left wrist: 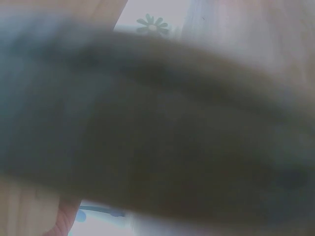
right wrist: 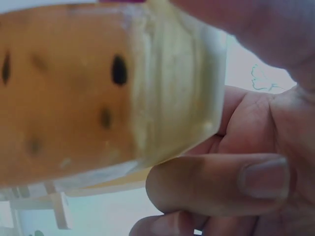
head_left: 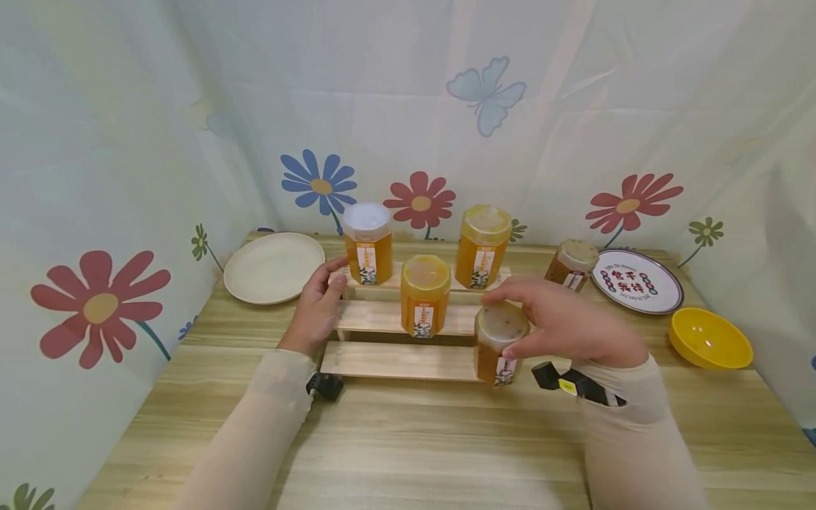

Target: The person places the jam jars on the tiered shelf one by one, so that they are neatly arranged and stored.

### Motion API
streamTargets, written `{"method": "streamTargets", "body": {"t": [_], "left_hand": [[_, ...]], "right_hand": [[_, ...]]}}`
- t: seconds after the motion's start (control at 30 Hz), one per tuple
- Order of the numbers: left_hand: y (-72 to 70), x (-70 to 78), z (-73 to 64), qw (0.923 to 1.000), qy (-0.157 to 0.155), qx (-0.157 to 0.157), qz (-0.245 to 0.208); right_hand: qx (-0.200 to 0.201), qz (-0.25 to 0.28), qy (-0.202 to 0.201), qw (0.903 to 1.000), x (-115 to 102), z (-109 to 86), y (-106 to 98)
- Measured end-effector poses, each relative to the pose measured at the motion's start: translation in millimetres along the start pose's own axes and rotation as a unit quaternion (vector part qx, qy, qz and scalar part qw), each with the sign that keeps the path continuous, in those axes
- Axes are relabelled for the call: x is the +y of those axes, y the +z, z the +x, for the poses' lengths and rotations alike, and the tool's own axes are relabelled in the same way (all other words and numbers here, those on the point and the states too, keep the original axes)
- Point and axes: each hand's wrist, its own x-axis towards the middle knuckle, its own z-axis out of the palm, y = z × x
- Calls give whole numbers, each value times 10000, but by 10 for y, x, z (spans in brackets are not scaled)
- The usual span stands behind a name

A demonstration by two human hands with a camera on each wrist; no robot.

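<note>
My right hand (head_left: 567,319) grips a hexagonal jar (head_left: 487,358) of amber-orange preserve by its upper part, at the right end of the lowest step of a wooden stepped rack (head_left: 401,360). Dark seeds show through the jar (right wrist: 74,88) in the right wrist view. At the rack's left end, my left hand (head_left: 319,304) holds the side by the top step; a dark blur hides most of its wrist view. Two jars of orange preserve stand on the top step, a white-lidded jar (head_left: 367,248) at left and a yellow-topped jar (head_left: 483,248) at right. Another jar (head_left: 426,294) occupies the middle step.
Behind my right hand stands a further seeded jar (head_left: 570,265), beside a white plate (head_left: 637,283) with red lettering. A yellow bowl (head_left: 710,340) sits at the table's right edge. To the rack's left lies a cream plate (head_left: 274,269). A flowered curtain (head_left: 357,106) hangs behind the table.
</note>
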Motion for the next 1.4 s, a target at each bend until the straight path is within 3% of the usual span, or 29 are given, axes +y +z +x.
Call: {"method": "streamTargets", "body": {"t": [0.43,0.57,0.77,1.0,1.4], "left_hand": [[11,-1,9,10000,38,-19,-45],[4,-13,16,10000,52,-28,-24],[-8,-55,27,9999,115,-21,40],[-9,-63,30,9998,188,-16,-83],[1,-58,25,9997,212,21,-87]], "right_hand": [[-150,-6,-31,9999,29,59,42],[-381,403,-15,9985,69,18,-19],[-630,897,327,9934,104,-26,-102],[-475,769,198,9957,87,24,-74],[-93,663,-221,9975,-26,201,150]]}}
